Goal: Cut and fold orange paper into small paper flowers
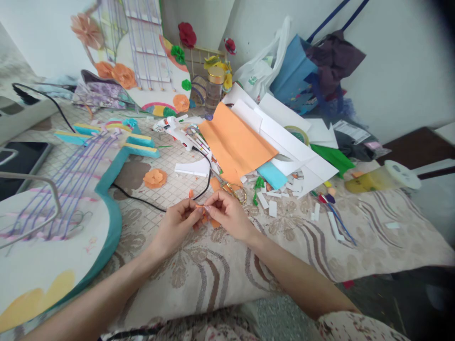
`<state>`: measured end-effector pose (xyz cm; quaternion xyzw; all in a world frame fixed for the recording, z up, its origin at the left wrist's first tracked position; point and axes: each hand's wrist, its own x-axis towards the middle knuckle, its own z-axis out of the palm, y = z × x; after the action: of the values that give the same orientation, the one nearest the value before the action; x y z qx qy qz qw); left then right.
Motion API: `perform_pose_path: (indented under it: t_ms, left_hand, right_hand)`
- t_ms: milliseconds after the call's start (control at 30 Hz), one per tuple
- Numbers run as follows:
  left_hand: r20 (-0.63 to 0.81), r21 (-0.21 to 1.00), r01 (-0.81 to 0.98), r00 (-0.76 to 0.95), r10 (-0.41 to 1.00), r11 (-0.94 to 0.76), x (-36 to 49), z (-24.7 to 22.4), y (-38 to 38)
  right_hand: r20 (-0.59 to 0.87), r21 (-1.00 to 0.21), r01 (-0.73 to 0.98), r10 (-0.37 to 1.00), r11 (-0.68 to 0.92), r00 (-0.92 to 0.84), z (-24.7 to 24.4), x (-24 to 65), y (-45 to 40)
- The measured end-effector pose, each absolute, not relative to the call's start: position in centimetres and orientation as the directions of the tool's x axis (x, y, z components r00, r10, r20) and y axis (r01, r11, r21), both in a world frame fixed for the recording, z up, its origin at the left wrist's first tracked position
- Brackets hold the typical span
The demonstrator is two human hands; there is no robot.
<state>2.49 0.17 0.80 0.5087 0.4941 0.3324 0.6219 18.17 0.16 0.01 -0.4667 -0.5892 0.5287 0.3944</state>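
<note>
My left hand (181,215) and my right hand (225,213) meet above the patterned tablecloth, fingertips pinched together. Between them is a small piece of orange paper (201,206), mostly hidden by the fingers. More orange paper bits (214,223) show just below the fingertips. Gold-handled scissors (236,192) lie just beyond my right hand. A finished orange paper flower (155,178) rests on the cloth to the upper left of my left hand. The black cord of a white glue gun (181,137) runs close behind both hands.
A guitar-shaped paper craft (71,251) with purple strings fills the left side. Orange sheet paper (236,142), white sheets (291,137) and scraps are piled beyond the hands. A plastic container (382,177) lies on its side at right. A blue bag (293,71) stands against the wall.
</note>
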Motion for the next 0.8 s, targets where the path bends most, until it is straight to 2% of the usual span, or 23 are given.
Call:
perform_pose_path:
  t_ms: [267, 467, 667, 800]
  left_hand:
    - [-0.317, 0.948, 0.102, 0.298, 0.900, 0.301, 2.74, 1.13, 0.04]
    - [-0.333, 0.943, 0.090, 0.324, 0.886, 0.321, 2.59, 1.06, 0.02]
    - [-0.321, 0.947, 0.105, 0.358, 0.877, 0.303, 2.53, 1.21, 0.01]
    - [-0.374, 0.909, -0.021, 0.403, 0.835, 0.417, 2.06, 0.85, 0.15]
  right_hand:
    - [0.010, -0.979, 0.197, 0.981, 0.049, -0.194, 0.19, 18.02, 0.13]
    - [-0.014, -0.995, 0.100, 0.959, 0.015, -0.283, 0.16, 18.23, 0.19]
    - [-0.090, -0.995, 0.058, 0.959, -0.077, -0.270, 0.11, 18.20, 0.24]
    - [-0.011, -1.000, -0.005, 0.918, -0.014, -0.395, 0.53, 18.93, 0.50]
